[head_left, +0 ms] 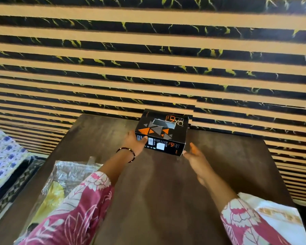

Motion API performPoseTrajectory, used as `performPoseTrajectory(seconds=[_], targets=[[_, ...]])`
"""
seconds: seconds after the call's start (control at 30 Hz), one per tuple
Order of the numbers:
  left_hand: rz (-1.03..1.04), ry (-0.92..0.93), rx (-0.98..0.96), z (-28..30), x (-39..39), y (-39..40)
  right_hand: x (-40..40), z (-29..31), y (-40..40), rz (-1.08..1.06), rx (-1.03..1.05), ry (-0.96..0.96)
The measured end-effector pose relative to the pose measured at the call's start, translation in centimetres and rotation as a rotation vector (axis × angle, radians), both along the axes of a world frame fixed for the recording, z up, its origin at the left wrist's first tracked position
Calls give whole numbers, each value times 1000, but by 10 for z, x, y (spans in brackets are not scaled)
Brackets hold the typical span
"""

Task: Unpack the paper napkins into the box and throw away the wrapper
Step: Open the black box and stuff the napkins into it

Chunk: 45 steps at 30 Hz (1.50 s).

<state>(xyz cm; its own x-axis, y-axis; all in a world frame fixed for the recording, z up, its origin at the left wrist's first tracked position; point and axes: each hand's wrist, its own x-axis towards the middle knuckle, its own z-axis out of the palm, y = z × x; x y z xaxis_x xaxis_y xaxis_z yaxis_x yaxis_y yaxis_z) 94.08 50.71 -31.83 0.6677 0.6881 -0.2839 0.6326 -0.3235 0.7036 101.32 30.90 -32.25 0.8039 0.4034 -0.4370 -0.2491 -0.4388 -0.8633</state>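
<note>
A black tissue box point(162, 132) with orange and grey triangles and a slot in its top stands at the far side of the dark wooden table point(166, 183). My left hand point(136, 142) grips the box's near left corner, thumb on its front face. My right hand point(196, 156) is open, fingers spread, just off the box's near right corner; whether it touches is unclear. A napkin pack in clear crinkled wrapper point(67, 175), with yellow inside, lies at the table's near left, partly hidden by my left sleeve.
A wall of tan and black marbled stripes point(148, 68) rises right behind the table. A blue-flowered cloth point(2, 156) lies off the left edge. A white cloth with gold pattern point(276, 213) sits at the near right corner.
</note>
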Motion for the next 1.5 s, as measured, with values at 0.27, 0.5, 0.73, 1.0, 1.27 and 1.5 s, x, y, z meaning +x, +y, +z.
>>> performPoseTrajectory(seconds=[0.27, 0.5, 0.73, 1.0, 1.27, 1.5], targets=[[82, -39, 68, -11, 16, -4, 11, 0, 9, 10, 173, 77], [56, -25, 82, -14, -9, -28, -12, -9, -5, -101, 236, 92], [62, -62, 94, -22, -57, -65, -70, -20, -47, -225, 327, 157], [336, -399, -164, -46, -129, -108, -135, -9, -97, -341, 381, 217], [204, -431, -39, -51, -181, -108, -170, -19, -128, -367, 397, 325], [156, -348, -23, -41, -174, -101, -142, -17, -129, -500, 407, 453]])
